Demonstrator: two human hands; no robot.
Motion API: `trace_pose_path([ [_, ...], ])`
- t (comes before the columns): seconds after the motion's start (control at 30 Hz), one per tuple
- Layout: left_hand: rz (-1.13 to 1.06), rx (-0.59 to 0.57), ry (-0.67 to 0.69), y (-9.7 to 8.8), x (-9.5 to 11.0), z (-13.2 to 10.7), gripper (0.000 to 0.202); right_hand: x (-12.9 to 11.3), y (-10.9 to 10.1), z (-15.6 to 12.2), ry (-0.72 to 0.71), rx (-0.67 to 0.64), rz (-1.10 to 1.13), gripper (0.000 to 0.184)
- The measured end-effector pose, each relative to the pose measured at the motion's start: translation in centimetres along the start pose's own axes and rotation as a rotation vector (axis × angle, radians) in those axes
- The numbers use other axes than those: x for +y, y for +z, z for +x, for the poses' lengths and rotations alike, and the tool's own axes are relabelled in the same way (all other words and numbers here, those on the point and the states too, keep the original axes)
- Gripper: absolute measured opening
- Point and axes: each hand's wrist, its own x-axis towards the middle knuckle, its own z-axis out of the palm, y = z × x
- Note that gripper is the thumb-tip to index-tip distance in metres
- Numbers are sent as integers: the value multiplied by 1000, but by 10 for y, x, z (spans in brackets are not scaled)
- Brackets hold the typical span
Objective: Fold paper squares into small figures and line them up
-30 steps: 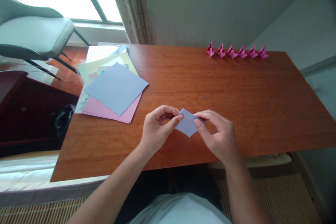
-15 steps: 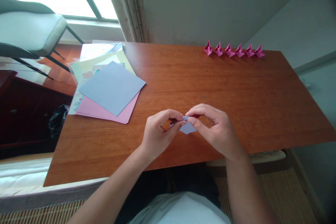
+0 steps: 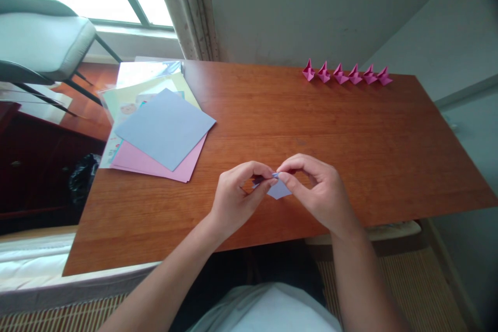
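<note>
Between my two hands is a small folded piece of light blue paper, held close to the table's front edge. My left hand pinches its upper left part between thumb and fingers. With thumb and index finger, my right hand grips the top edge, close beside the left fingertips. The lower part of the paper hangs in view as a pale pointed flap. My fingers hide the folds at the top.
On the wooden table, blue sheets lie over pink sheets and plastic packets at the left. Several pink origami figures stand in a row along the far right edge. A chair is beyond the left side.
Hardly anything differs. Both hands keep their pinch on the folded paper, with only a slight shift of the left fingertips. The view has moved a little.
</note>
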Motion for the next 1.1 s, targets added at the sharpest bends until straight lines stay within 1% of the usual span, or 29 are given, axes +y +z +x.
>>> trace_pose_path([
  [0.1, -13, -18, -15, 0, 1, 1, 7, -2, 1, 0, -25, 22, -55, 8],
  [0.2, -64, -56, -60, 0, 1, 1, 7, -2, 2, 0, -30, 58, -72, 10],
  [0.37, -127, -90, -133, 1, -2, 1, 11, 8, 3, -2, 113, 206, 58, 9],
  [0.5, -198, -89, -206, 3, -2, 2, 13, 16, 2, -2, 167, 251, 96, 9],
  [0.63, -240, -127, -275, 2, -3, 2, 13, 19, 0, -1, 199, 215, 167, 12],
  [0.77, -278, -133, -326, 2, -6, 2, 11, 22, -4, 0, 266, 47, 165, 17],
  [0.83, -301, -124, -341, 2, -8, 2, 12, 23, -6, 0, 290, 5, 153, 19],
  [1.1, -305, -140, -348, 4, -7, 3, 11, 27, -2, -1, 313, 52, 136, 22],
])
